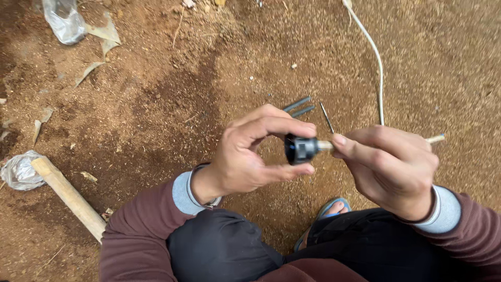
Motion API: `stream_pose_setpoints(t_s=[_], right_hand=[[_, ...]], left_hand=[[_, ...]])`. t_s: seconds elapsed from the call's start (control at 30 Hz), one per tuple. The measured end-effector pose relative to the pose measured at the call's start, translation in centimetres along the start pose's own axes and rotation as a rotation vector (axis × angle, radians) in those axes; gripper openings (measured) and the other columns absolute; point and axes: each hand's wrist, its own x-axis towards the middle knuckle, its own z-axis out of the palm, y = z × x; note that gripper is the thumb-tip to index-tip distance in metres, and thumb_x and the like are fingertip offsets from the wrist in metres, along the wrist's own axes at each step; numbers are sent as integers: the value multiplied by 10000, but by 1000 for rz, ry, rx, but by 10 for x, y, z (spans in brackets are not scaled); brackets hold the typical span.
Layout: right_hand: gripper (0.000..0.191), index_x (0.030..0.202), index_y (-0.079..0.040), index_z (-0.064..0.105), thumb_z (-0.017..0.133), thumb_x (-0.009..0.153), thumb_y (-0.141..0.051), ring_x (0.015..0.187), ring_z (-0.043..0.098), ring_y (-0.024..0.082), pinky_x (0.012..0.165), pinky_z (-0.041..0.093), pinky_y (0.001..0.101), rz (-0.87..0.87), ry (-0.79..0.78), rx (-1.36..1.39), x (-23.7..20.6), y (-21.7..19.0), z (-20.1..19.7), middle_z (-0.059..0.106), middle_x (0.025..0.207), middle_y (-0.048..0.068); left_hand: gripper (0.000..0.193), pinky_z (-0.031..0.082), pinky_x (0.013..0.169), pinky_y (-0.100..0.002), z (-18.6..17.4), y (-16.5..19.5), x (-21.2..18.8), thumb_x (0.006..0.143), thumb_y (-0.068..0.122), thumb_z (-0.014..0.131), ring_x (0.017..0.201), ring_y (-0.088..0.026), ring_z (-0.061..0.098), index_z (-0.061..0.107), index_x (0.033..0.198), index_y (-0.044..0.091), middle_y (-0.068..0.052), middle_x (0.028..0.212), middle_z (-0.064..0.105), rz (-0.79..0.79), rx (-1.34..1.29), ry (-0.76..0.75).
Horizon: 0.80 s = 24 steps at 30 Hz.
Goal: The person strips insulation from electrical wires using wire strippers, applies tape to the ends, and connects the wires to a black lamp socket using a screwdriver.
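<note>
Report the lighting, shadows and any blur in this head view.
Head view: soft, even daylight, no glare or hard shadows; the left hand and small black round plastic fitting are fairly sharp; the right hand is slightly soft; the reddish-brown dirt ground smears toward the edges, and the thin white cable looks soft.

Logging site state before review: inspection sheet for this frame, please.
Surface: bare reddish dirt ground, sawdust-strewn.
Job's things: black round fitting on a pale tool shaft.
Clutter: wooden stick, plastic scraps, two dark pins, thin rod.
Grippers: left hand pinches the fitting; right hand grips the shaft.
Cables: white cable across the ground.
Surroundings: person's knees, blue sandal.
</note>
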Motion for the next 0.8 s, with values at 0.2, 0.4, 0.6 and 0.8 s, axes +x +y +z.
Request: stream_pose_setpoints(t_s=[0.2,0.4,0.6,0.8], right_hand=[[183,1000,-22,725,817,843,3,542,565,141,445,388,313,-177,-7,-190,13,-9,-21,720,850,129],[235,1022,-19,769,743,798,-86,546,561,136,447,375,294,-214,-93,-301,18,-16,-30,728,846,103],[190,1040,-42,759,766,851,-32,565,576,133,465,387,325,-71,-73,-266,12,-17,-17,686,796,33],[398,1186,-14,737,714,788,-15,508,562,148,428,453,329,1,-206,-232,1,-2,-7,550,710,31]], left_hand=[[398,607,1054,-316,-7,23,18,926,227,867,1185,-179,733,678,1257,113,-44,1268,729,102,127,-89],[445,608,1022,-335,-6,30,15,924,204,849,1167,-228,723,658,1304,76,-71,1288,722,66,255,-98],[425,603,1050,-368,-1,20,16,923,178,836,1211,-260,716,648,1283,53,-93,1274,716,43,353,-102],[390,603,859,-305,3,-4,13,1050,307,684,978,-182,734,540,1311,56,-101,1102,703,-47,334,-167]])
